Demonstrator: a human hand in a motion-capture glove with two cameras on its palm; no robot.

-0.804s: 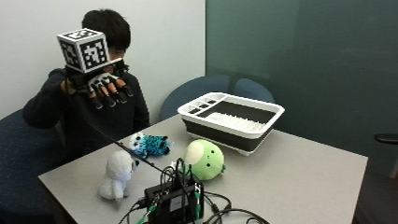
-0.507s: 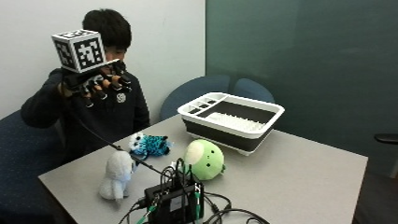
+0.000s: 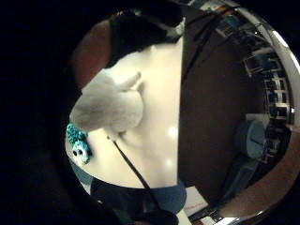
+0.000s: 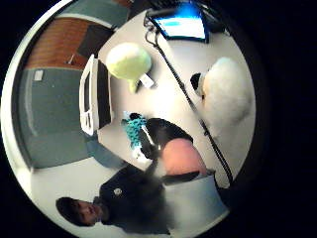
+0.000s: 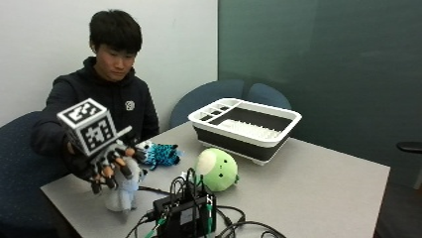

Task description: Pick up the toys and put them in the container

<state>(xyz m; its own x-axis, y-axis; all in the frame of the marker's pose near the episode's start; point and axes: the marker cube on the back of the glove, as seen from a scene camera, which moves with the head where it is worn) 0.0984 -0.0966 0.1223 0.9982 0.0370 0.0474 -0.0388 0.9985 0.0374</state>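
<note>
In the outside view my gloved right hand [image 5: 105, 166] hangs with fingers spread and pointing down, just over the white plush toy [image 5: 123, 192] near the table's front left corner, hiding its top. It holds nothing. A teal and black toy [image 5: 158, 154] lies just behind, and a green round plush [image 5: 216, 169] sits mid-table. The white and black container [image 5: 245, 126] stands at the far edge. The palm views show the white toy [image 3: 110, 105] [image 4: 225, 94], teal toy [image 3: 79, 143] [image 4: 133, 130], green plush [image 4: 129, 60] and container [image 4: 94, 96].
A black electronics box [image 5: 184, 215] with a bundle of cables sits at the table's front edge, beside the white toy. Its lit screen [image 4: 181, 22] shows in the thumb side view. A cable [image 3: 131, 164] runs across the grey table [image 5: 316, 193]. Blue chairs [image 5: 217, 96] stand behind.
My right hand has come down from in front of the person's face to just above the white plush toy. The toys and the container have not moved.
</note>
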